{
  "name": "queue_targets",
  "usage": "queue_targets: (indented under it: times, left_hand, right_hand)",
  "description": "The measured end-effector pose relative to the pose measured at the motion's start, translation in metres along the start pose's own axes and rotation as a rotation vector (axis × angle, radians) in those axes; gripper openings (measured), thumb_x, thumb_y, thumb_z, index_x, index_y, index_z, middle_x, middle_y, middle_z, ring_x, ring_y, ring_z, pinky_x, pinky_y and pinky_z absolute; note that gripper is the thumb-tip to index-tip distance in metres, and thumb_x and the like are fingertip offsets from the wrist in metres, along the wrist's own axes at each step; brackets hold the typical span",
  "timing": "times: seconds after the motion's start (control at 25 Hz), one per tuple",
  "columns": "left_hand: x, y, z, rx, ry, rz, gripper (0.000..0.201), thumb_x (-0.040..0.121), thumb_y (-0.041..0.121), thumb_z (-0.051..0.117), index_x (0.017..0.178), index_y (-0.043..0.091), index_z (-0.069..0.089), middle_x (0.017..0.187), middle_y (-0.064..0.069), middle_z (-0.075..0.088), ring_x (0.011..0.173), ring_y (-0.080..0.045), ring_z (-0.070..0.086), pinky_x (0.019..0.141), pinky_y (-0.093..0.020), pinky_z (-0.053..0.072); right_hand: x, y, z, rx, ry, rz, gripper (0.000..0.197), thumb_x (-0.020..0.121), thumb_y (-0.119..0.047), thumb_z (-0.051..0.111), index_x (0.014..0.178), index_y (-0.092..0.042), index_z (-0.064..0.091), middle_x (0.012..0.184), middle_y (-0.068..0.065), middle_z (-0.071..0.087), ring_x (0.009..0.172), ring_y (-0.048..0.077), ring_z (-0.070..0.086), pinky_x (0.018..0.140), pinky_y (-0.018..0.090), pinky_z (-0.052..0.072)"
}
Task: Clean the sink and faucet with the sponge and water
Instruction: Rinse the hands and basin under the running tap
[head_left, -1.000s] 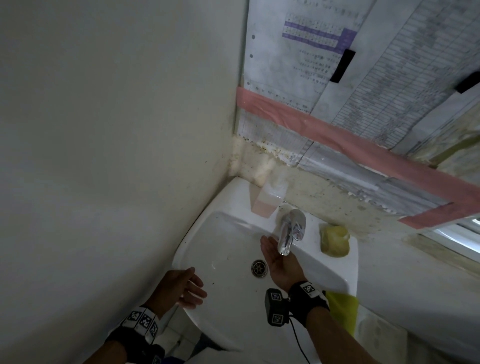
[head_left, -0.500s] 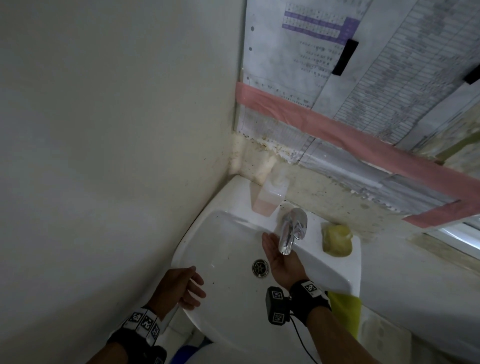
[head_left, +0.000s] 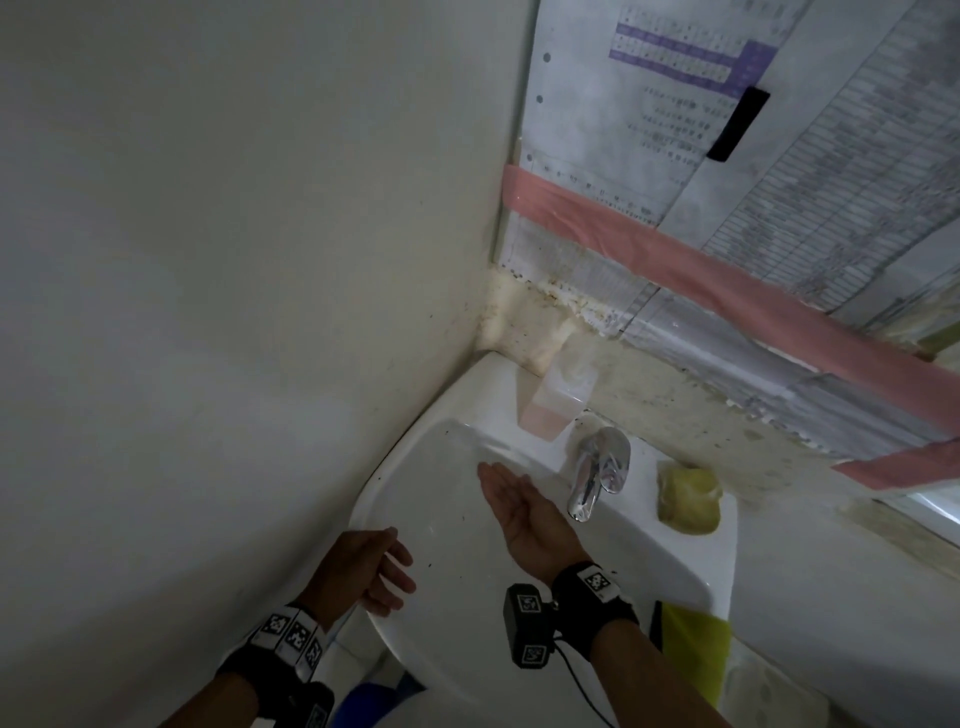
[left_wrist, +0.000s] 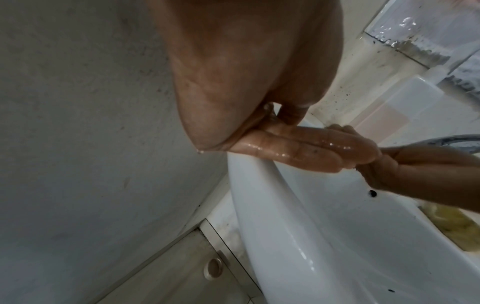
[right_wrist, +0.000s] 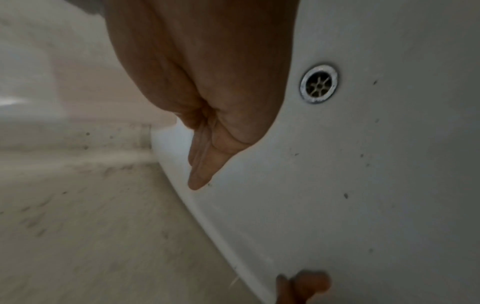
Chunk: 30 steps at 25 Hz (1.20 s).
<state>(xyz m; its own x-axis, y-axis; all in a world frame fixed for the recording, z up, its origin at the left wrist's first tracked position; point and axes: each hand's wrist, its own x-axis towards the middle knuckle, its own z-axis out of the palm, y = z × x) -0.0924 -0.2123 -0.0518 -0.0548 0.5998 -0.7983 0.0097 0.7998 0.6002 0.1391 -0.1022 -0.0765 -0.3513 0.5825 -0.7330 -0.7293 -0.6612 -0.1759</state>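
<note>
White porcelain forms the sink (head_left: 441, 649), wedged into a wall corner and flecked with dark specks around the drain (right_wrist: 319, 83). Over the basin the right hand (head_left: 524, 512) lies palm up with fingers straight and together, empty, just at 9 o'clock of the chrome faucet (head_left: 597, 473) spout, likely placed to catch or test water, though no stream is visible. At the rim's 8 o'clock edge the left hand (head_left: 371, 569) rests with loosely curled, wet fingers (left_wrist: 285, 148) holding nothing, seemingly to steady the body. At 3 o'clock of the faucet, on the sink ledge, sits the yellow sponge (head_left: 688, 501), lumpy, worn-looking and untouched, so scrubbing appears not yet begun
</note>
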Motion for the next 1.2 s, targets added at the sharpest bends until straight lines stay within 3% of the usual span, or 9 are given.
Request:
queue_targets:
  times: [0.2, 0.28, 0.4, 0.52, 0.72, 0.88, 0.96, 1.08, 1.2]
  left_hand:
    - [-0.001, 0.001, 0.003, 0.005, 0.016, -0.023, 0.052, 0.108, 0.038, 0.044, 0.099, -0.005, 0.071, 0.083, -0.024, 0.075, 0.058, -0.033, 0.070, 0.054, -0.034, 0.057]
    - [-0.001, 0.002, 0.004, 0.012, 0.020, -0.024, 0.053, 0.108, 0.039, 0.044, 0.099, -0.006, 0.070, 0.082, -0.025, 0.075, 0.058, -0.033, 0.069, 0.053, -0.033, 0.057]
    - [-0.002, 0.003, 0.004, 0.024, 0.016, -0.031, 0.053, 0.108, 0.039, 0.043, 0.100, -0.006, 0.070, 0.082, -0.025, 0.075, 0.057, -0.032, 0.069, 0.053, -0.033, 0.056]
    - [-0.002, 0.004, 0.003, 0.033, 0.016, -0.030, 0.052, 0.109, 0.038, 0.043, 0.100, -0.006, 0.070, 0.082, -0.026, 0.075, 0.058, -0.033, 0.069, 0.053, -0.033, 0.057]
    - [-0.004, 0.006, 0.004, 0.038, 0.019, -0.024, 0.051, 0.109, 0.038, 0.043, 0.100, -0.005, 0.069, 0.082, -0.025, 0.075, 0.060, -0.035, 0.070, 0.054, -0.033, 0.057]
    - [-0.004, 0.004, 0.003, 0.023, 0.019, -0.012, 0.050, 0.108, 0.037, 0.044, 0.099, -0.005, 0.070, 0.082, -0.026, 0.074, 0.059, -0.036, 0.070, 0.056, -0.036, 0.058]
    - [-0.003, 0.002, 0.002, 0.023, 0.015, 0.000, 0.050, 0.108, 0.038, 0.044, 0.099, -0.004, 0.070, 0.082, -0.026, 0.075, 0.059, -0.036, 0.070, 0.057, -0.037, 0.059]
    - [-0.002, 0.001, 0.001, 0.029, 0.015, 0.011, 0.050, 0.108, 0.038, 0.044, 0.099, -0.003, 0.071, 0.082, -0.025, 0.075, 0.057, -0.035, 0.069, 0.056, -0.037, 0.059]
    - [-0.002, 0.001, 0.001, 0.033, 0.014, 0.019, 0.050, 0.108, 0.038, 0.044, 0.099, -0.004, 0.071, 0.081, -0.025, 0.075, 0.056, -0.034, 0.069, 0.054, -0.035, 0.058]
  right_hand:
    - [0.011, 0.023, 0.056, -0.117, 0.003, 0.036, 0.049, 0.111, -0.027, 0.037, 0.146, 0.006, 0.040, 0.149, 0.021, 0.048, 0.144, 0.031, 0.042, 0.118, 0.042, 0.038]
    - [0.019, 0.028, 0.076, -0.148, 0.055, 0.039, 0.043, 0.110, -0.030, 0.041, 0.139, 0.000, 0.049, 0.133, 0.012, 0.055, 0.136, 0.023, 0.048, 0.119, 0.038, 0.032]
    - [0.029, 0.035, 0.093, -0.212, 0.124, 0.010, 0.034, 0.108, -0.033, 0.046, 0.077, -0.020, 0.051, 0.079, 0.001, 0.039, 0.072, 0.009, 0.044, 0.088, 0.023, 0.042]
    - [0.033, 0.033, 0.096, -0.252, 0.193, 0.003, 0.046, 0.107, -0.030, 0.050, 0.063, -0.018, 0.040, 0.064, -0.003, 0.030, 0.058, 0.011, 0.031, 0.065, 0.021, 0.034]
    - [0.032, 0.028, 0.089, -0.227, 0.180, -0.040, 0.038, 0.105, -0.027, 0.050, 0.069, -0.018, 0.044, 0.068, 0.000, 0.037, 0.061, 0.013, 0.033, 0.066, 0.024, 0.033]
    - [0.023, 0.019, 0.058, -0.097, 0.172, -0.067, 0.030, 0.107, -0.025, 0.046, 0.117, -0.003, 0.063, 0.111, 0.011, 0.064, 0.107, 0.025, 0.059, 0.106, 0.035, 0.046]
    - [0.018, 0.014, 0.031, -0.017, 0.192, -0.081, 0.041, 0.111, -0.027, 0.038, 0.131, 0.002, 0.058, 0.130, 0.017, 0.064, 0.126, 0.031, 0.058, 0.105, 0.041, 0.052]
    - [0.009, 0.005, -0.013, 0.093, 0.211, -0.111, 0.038, 0.109, -0.020, 0.042, 0.131, 0.008, 0.055, 0.123, 0.026, 0.068, 0.111, 0.035, 0.068, 0.087, 0.048, 0.059]
    - [0.000, -0.016, -0.037, 0.163, 0.163, -0.171, 0.047, 0.083, -0.009, 0.067, 0.125, 0.008, 0.057, 0.112, 0.028, 0.072, 0.094, 0.038, 0.075, 0.083, 0.049, 0.061]
